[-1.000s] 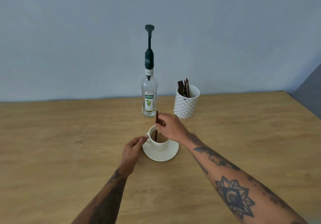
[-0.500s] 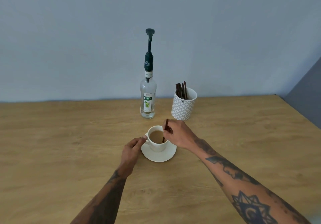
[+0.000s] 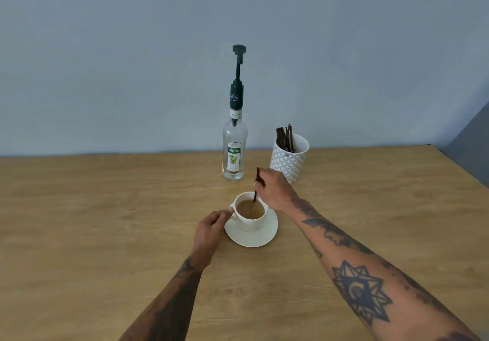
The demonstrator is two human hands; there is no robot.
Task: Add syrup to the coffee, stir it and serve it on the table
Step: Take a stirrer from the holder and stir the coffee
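Stirring step. My right hand (image 3: 272,190) pinches the dark stir stick (image 3: 256,184) near its top end, lower tip dipped into the coffee (image 3: 250,209) at the far right side of the cup (image 3: 250,215). My left hand (image 3: 211,228) pinches the cup handle on the left side, fingers curled round it, steadying. Hands sit apart, one each side of the cup.

Cup stands on a white saucer (image 3: 262,237) on the wooden table (image 3: 105,221), near centre, in front of the bottle. Syrup bottle (image 3: 235,150) stands upright farther back, just left of the patterned holder (image 3: 289,159) with spare sticks (image 3: 285,137) in it. Holder is just behind my right hand.

Handling, my read: cup and saucer look ceramic, so rigid, breakable, smooth glaze, a bit slippery. Cup is fairly full, so it will slosh if tilted or jerked. Cup only rests loose on the saucer and could slide. For serving, best to lift by the saucer rim with both hands, or handle plus saucer edge, kept level. Stick looks thin, light, stiff; a fingertip pinch is enough. Bottle looks like glass, tall with a long pump, so top-heavy; grab the body, not the pump.

Writing: bottle label reads "TEISSEIRE", neck band reads "MOJITO", dark collar repeats the brand in small print. Small print lower on the label is unreadable.
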